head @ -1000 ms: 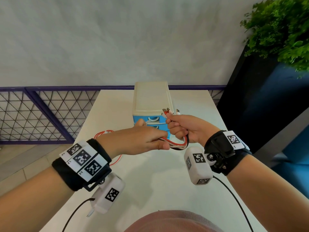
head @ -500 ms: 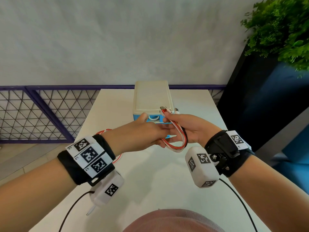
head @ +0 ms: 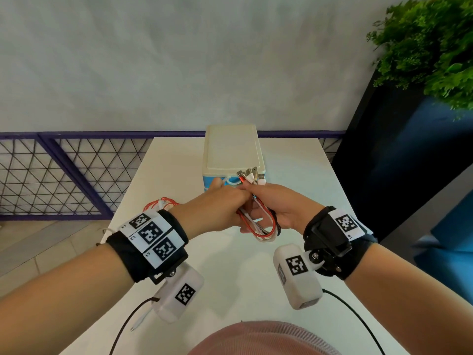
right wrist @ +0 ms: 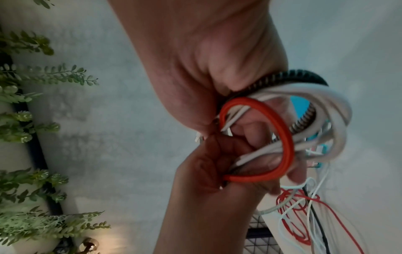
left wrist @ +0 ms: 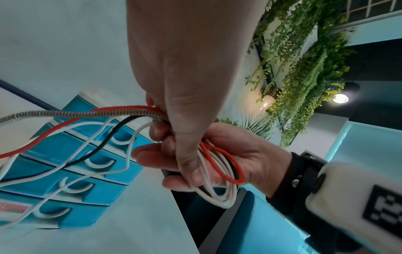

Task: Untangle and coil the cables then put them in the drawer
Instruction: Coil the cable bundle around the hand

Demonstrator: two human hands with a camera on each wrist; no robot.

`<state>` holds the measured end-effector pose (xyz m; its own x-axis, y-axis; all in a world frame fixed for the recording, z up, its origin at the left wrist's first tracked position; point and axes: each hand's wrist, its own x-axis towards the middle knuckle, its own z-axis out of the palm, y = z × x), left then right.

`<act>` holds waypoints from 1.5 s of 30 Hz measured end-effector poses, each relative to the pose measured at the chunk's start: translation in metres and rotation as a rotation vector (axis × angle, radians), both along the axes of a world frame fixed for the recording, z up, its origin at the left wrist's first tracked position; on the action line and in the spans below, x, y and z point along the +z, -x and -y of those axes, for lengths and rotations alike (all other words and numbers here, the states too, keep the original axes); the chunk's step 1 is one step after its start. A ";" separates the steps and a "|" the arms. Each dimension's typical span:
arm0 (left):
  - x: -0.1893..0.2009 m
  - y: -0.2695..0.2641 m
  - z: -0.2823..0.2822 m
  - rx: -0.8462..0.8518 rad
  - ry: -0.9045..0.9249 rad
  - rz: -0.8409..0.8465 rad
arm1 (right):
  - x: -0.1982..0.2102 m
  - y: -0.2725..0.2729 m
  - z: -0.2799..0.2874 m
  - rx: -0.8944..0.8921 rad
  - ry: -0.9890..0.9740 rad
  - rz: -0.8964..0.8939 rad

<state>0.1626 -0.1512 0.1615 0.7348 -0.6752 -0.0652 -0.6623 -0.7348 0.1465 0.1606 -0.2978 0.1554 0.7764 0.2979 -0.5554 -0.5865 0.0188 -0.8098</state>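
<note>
While a second ago the cables [head: 258,225] were a low flat bundle pulled between the hands, they now hang as a rounder loop in front of the drawer unit [head: 231,152], plug ends fanned above the right hand [head: 279,208], which grasps the coil. The left hand [head: 217,210] has closed in, pinching the strands to feed another turn. Loose tangled lengths trail to the table [head: 163,172], so coiling looks only partly done.

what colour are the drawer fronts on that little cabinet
Blue, with white curved handles; the drawer fronts show best in the left wrist view.
</note>
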 end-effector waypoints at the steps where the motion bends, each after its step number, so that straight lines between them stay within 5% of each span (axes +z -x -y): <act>1: 0.001 0.001 0.001 0.009 0.009 -0.034 | 0.001 0.001 0.002 0.019 0.003 -0.021; 6: 0.002 0.008 0.005 0.049 0.064 -0.173 | 0.005 0.003 0.007 0.191 -0.007 -0.139; 11: 0.001 0.008 0.005 0.075 0.053 -0.203 | 0.005 0.002 0.007 0.092 -0.004 -0.105; 16: 0.013 0.002 -0.007 0.020 0.141 -0.662 | 0.003 0.001 0.006 0.133 -0.012 -0.154; 20: 0.021 0.001 -0.010 0.038 0.251 -0.812 | 0.005 0.001 0.004 0.225 -0.029 -0.168; 24: 0.015 0.001 -0.010 0.090 0.345 -0.713 | 0.007 0.000 0.005 0.184 -0.075 -0.177; 31: -0.003 0.000 -0.001 0.093 0.250 -0.075 | 0.006 0.007 -0.003 0.145 -0.073 -0.109; 34: -0.005 0.001 0.001 0.094 0.237 0.055 | 0.002 0.007 -0.006 0.117 -0.086 -0.052; 41: -0.006 0.002 0.000 0.211 0.240 0.035 | 0.000 0.012 -0.002 0.296 -0.007 -0.024; 45: -0.003 -0.005 -0.011 0.225 0.392 -0.506 | -0.003 0.007 0.007 0.400 -0.021 -0.035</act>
